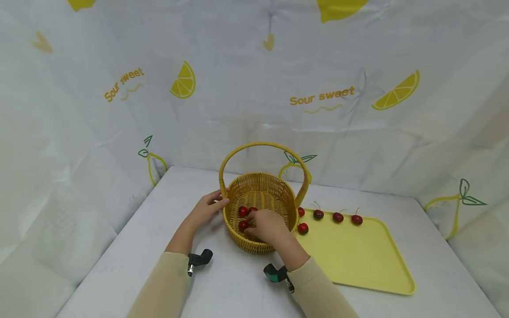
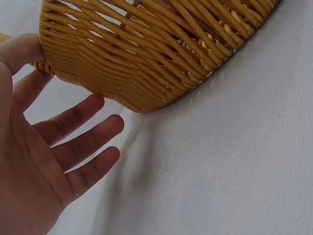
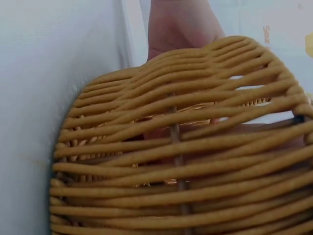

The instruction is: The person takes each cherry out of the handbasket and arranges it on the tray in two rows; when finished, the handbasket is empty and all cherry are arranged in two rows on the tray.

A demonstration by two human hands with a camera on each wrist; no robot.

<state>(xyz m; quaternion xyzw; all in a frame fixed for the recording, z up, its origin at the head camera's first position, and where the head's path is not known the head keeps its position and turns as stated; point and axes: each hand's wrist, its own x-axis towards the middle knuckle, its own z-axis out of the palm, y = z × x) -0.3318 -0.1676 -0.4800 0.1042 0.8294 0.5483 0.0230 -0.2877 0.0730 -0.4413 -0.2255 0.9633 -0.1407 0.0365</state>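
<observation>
Standing on a white tabletop [image 1: 135,247], a round, golden-brown woven basket [image 1: 254,248] with a tall arched handle [image 1: 260,144] holds glossy red cherries [image 1: 243,211] toward its nine o'clock. In the head view, the right hand [image 1: 270,227] lies over the rim from five o'clock, fingertips among them; I cannot tell whether they have one. At nine, the left hand [image 1: 207,207] meets the handle's foot. Around four sits a flat, yellow rectangular tray [image 1: 358,260], three stemmed, dark-red cherries [image 1: 338,217] along its far edge and two more just beside the basket at three. Its surface gives open room to the raised near edge.

In the left wrist view, thumb and forefinger make a narrow pinch at the basket's edge, at ten o'clock; the other three fingers are straight and spread, with open room from three to six.

In the right wrist view, woven wall dominates, its curved edge at twelve, bare skin [image 3: 183,24] beyond; the right hand's grip is hidden behind the strands.
</observation>
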